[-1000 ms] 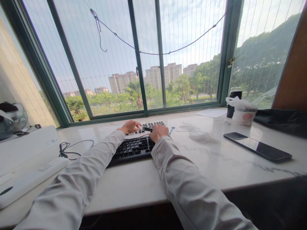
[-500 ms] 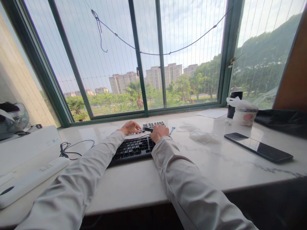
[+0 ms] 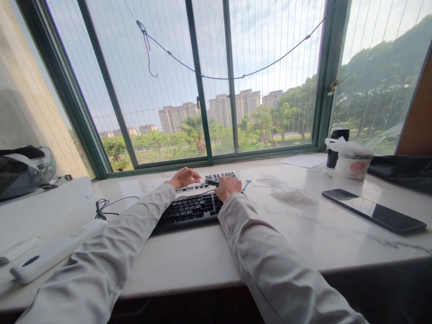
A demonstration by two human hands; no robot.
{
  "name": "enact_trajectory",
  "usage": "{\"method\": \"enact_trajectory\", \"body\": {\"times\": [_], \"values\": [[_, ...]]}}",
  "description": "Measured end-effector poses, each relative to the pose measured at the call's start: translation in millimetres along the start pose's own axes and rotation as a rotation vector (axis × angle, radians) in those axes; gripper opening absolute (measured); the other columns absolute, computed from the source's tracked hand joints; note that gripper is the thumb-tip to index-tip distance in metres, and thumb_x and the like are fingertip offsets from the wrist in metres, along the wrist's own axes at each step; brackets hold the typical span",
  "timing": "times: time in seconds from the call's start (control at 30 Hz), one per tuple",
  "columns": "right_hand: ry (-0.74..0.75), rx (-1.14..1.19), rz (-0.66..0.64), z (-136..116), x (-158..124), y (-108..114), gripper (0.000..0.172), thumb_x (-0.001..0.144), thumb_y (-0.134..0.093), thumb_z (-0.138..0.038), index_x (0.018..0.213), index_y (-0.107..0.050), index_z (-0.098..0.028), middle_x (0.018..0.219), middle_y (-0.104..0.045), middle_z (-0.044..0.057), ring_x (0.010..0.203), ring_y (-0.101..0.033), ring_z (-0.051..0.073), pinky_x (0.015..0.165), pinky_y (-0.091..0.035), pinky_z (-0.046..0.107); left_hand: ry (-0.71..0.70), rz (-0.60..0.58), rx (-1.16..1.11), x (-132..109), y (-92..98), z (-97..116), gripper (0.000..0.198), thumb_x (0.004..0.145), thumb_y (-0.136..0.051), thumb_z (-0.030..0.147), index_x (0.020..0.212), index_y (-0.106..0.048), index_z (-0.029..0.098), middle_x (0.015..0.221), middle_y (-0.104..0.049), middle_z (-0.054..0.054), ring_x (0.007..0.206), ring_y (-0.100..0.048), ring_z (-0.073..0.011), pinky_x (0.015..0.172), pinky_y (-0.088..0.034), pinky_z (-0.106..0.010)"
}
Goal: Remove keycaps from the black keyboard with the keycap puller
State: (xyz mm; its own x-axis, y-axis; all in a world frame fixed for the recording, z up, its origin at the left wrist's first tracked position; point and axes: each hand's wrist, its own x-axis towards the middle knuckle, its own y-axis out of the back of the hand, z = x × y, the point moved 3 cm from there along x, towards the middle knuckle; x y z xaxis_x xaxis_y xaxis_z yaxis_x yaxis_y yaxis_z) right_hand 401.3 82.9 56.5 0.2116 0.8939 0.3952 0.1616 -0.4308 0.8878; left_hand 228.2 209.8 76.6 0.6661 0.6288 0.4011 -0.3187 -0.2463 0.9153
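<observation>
A black keyboard [image 3: 192,210] lies on the pale countertop in front of me. Just beyond it, a patch of dark keycaps [image 3: 221,176] is laid out in rows. My left hand [image 3: 185,178] hovers at the left of these keycaps, fingers stretched out and apart, with nothing visible in them. Over the keyboard's far right part, my right hand [image 3: 229,187] is closed around a slim black tool [image 3: 212,182] that points left; its tip is too small to make out. A small blue item [image 3: 246,184] lies just right of that hand.
To the right are crumpled clear plastic [image 3: 292,193], a dark phone [image 3: 373,210], a white bagged tub [image 3: 354,164] and a black cup [image 3: 333,155]. A white device [image 3: 57,247] and a black cable [image 3: 103,209] lie left. The window [image 3: 216,112] stands behind.
My left hand has risen slightly from the keycaps, its fingers more apart. My right hand still holds the black tool in about the same place. The camera has shifted slightly.
</observation>
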Motion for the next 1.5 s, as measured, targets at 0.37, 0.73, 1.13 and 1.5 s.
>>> {"method": "enact_trajectory", "body": {"times": [0.37, 0.73, 1.13, 1.5], "values": [[0.025, 0.01, 0.035, -7, -7, 6, 0.025, 0.076, -0.055, -0.027, 0.091, -0.071, -0.015, 0.092, -0.069, 0.017, 0.085, -0.065, 0.026, 0.073, -0.043, 0.035, -0.077, 0.023, -0.07, -91, 55.6, 55, 0.034, 0.081, -0.06, 0.051, 0.098, -0.075, 0.025, 0.087, -0.074, -0.002, 0.075, -0.066, -0.0164, 0.064, -0.042, -0.022], [0.087, 0.625, 0.192, -44, -25, 17, 0.044, 0.084, -0.042, -0.054, 0.07, -0.069, -0.022, 0.065, -0.064, 0.005, 0.065, -0.057, 0.019, 0.06, -0.036, 0.03, -0.037, 0.069, -0.15, -144, 36.5, 51, 0.039, 0.081, -0.056, 0.057, 0.085, -0.077, 0.025, 0.073, -0.071, 0.0, 0.059, -0.054, -0.0103, 0.057, -0.033, -0.021], [-0.056, 1.657, -0.243, -69, -34, -11, 0.038, 0.069, -0.07, -0.049, 0.061, -0.046, -0.02, 0.048, -0.035, -0.007, 0.043, -0.032, 0.008, 0.043, -0.031, 0.024, -0.078, 0.044, -0.295, -146, 32.3, 55, 0.033, 0.073, -0.067, 0.054, 0.084, -0.078, 0.026, 0.068, -0.068, 0.0, 0.06, -0.057, -0.0111, 0.057, -0.035, -0.022], [-0.021, 1.834, -0.31, -81, -45, -4, 0.047, 0.069, -0.07, -0.056, 0.058, -0.042, -0.02, 0.05, -0.037, -0.006, 0.048, -0.035, 0.008, 0.048, -0.035, 0.023, 0.008, 0.031, -0.346, -146, 31.7, 56, 0.037, 0.069, -0.068, 0.056, 0.088, -0.078, 0.025, 0.06, -0.064, 0.0, 0.053, -0.051, -0.0102, 0.053, -0.032, -0.022]]}}
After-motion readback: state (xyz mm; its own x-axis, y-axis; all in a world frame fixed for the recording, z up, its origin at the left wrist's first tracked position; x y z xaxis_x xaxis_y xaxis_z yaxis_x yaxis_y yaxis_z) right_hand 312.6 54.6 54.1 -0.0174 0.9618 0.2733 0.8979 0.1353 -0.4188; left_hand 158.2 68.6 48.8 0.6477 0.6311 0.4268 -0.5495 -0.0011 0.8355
